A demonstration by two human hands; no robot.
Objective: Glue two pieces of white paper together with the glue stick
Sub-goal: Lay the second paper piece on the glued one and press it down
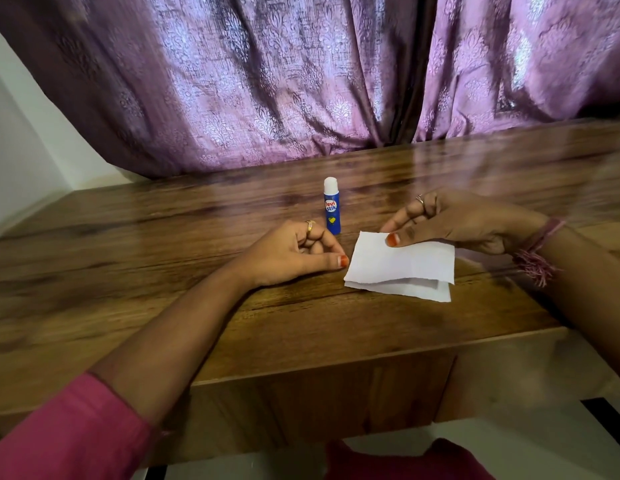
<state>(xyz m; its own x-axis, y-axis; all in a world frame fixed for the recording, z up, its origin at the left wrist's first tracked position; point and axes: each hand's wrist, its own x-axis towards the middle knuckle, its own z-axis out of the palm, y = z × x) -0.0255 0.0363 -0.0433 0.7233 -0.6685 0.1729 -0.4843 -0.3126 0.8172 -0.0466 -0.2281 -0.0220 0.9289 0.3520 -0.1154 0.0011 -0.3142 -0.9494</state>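
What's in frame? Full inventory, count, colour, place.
glue stick: 1, blue body with white cap, standing upright on the table beyond the left hand
paper pieces: 2, white, overlapped on the table, upper one pinched at its far edge by the right hand
table: 1, brown wood grain, fills the middle of the view
curtain: purple patterned, hanging behind the table
wall: white, far left
left hand: 1, ring on a finger, empty, resting on the table left of the paper; pink sleeve
right hand: 1, ring and pink thread wristband, holding the upper paper
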